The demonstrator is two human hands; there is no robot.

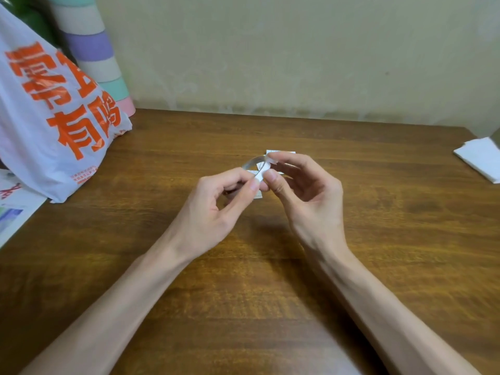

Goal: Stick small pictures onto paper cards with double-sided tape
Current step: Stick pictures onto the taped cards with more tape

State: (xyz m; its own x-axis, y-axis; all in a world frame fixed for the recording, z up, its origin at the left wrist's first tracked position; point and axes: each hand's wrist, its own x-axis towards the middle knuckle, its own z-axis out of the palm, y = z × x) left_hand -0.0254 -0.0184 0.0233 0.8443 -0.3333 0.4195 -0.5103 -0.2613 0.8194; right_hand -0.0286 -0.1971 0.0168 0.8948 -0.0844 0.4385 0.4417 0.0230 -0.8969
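Over the middle of the wooden table, a person is holding up a strip of double-sided tape. It is looking thin and glossy, clear along the curve and white where the backing is showing.

The left hand is pinching 1 end between thumb and forefinger. The right hand is pinching the white end the same way, fingertips nearly meeting the left ones. The remaining fingers of both hands are curling loosely, gripping nothing else.

Beneath the hands, small white paper cards are lying flat on the wood. They are probably 2 or 3 in number, though the fingers are hiding most of them.

At the far left a white plastic bag with orange lettering is slumping against the wall. Its mouth is facing away, so I cannot tell what it is holding. Behind it a pastel-striped cylinder is standing upright, and printed papers are lying in front of it. Folded white sheets are sitting at the right edge.

The strip is bowing in an arc away from the person, its long axis running roughly left to right between the 2 pinches.
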